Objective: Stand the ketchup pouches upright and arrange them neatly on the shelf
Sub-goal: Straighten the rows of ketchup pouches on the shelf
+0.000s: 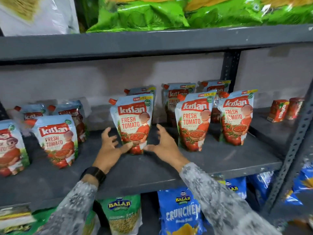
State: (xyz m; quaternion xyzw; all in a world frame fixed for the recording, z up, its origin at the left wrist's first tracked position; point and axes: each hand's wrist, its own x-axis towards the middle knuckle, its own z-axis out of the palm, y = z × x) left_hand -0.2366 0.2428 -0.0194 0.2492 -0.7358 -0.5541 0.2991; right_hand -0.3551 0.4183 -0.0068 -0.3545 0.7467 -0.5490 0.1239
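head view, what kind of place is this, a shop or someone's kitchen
Most likely a small grocery shop or its stockroom. A dark grey slotted-metal shelf carries many identical red-and-blue ketchup pouches facing outward, with blue snack bags stocked below and green snack bags above.
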